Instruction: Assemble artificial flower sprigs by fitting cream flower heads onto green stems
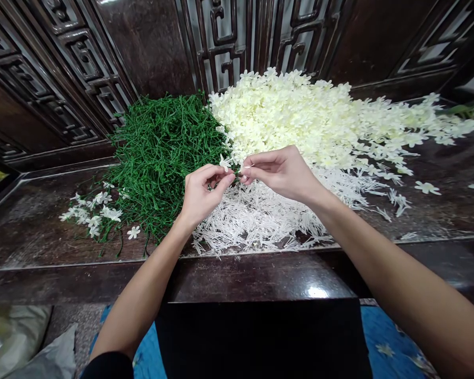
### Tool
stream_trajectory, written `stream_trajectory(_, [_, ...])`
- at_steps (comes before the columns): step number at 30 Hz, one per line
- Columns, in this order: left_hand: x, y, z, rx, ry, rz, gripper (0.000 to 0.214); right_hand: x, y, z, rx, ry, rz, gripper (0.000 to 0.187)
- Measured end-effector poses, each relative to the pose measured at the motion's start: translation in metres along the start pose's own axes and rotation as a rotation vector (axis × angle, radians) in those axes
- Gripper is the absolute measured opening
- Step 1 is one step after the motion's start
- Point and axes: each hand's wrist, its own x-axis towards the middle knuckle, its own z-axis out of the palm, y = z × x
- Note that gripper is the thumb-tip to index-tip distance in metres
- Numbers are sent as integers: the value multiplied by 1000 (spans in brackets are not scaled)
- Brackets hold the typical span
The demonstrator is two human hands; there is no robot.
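In the head view, a glossy dark brown wooden bench seat (43, 231) runs across the picture, its surface scuffed and its edges marked with pale dust. Behind it rises a dark wooden back with geometric lattice carving (158, 47). Below the front edge are a speckled floor (87, 321), the person's black clothing (260, 342) and a bright blue flower-patterned cloth (391, 342). At the lower left lie pale, crumpled sacks (18, 334); what they hold cannot be made out.

The parts lie loose on the wood. A springy heap of thin green plastic stems (161, 142) sits left of centre, touching a broad mound of creamy white artificial blossoms (300, 113) on its right. In front of the blossoms spreads a heap of thin white stamen-like sticks (256, 218). A small cluster of white flowers on green stems (97, 210) rests at the left, and a single cream blossom (427, 188) lies apart at the right.

Over the meeting of the heaps, the left hand (205, 187) pinches a small white five-petalled flower (225, 162) at its fingertips. Just beside it, the right hand (286, 171) has thumb and forefinger closed on a slim white piece (248, 166)
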Motion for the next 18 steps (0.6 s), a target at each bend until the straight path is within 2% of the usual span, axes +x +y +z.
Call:
stream_trajectory(6, [0,-2,0,69,-4,107,7,-1,4,1,12,-17,-1,15])
stream_trajectory(10, [0,-4,-1,144,13,206,8,-2,5,0,48,-13,42,21])
stream_trajectory(14, [-1,-6,-1,247,21,292,10,-2,4,0,-44,-24,76,19])
stream_trajectory(18, [-1,-9,-1,317,21,357,9,-1,6,0,-108,-68,27,11])
